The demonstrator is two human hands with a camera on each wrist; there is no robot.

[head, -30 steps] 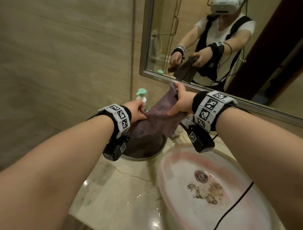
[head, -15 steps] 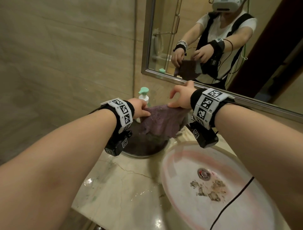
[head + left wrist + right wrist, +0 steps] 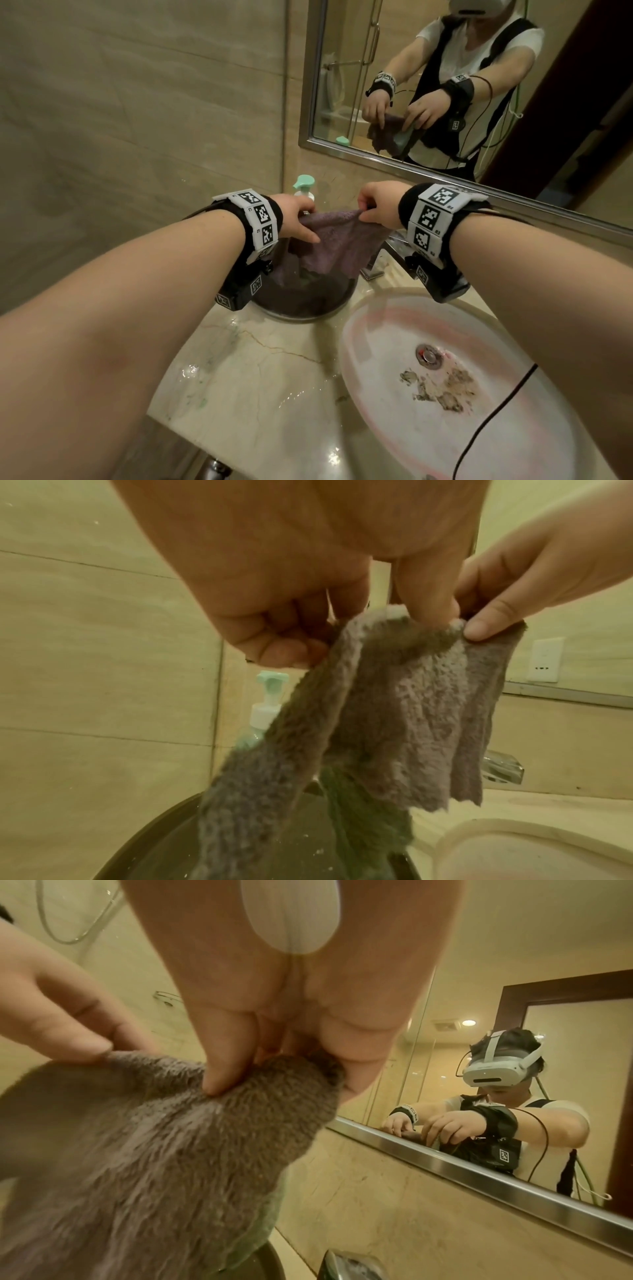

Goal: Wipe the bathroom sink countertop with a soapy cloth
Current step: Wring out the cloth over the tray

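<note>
Black wristbands (image 3: 442,219) carry white coded tags; white T-shirt (image 3: 479,44).

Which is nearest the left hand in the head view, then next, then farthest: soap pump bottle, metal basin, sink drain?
1. Soap pump bottle, just behind the left hand.
2. Metal basin, below it.
3. Sink drain, far right, in the sink.

The right hand (image 3: 378,205) now sits lower than a second ago, level with the left hand (image 3: 295,219). The cloth (image 3: 337,245), earlier raised at one corner, hangs between both pinches above the basin (image 3: 301,303).
</note>
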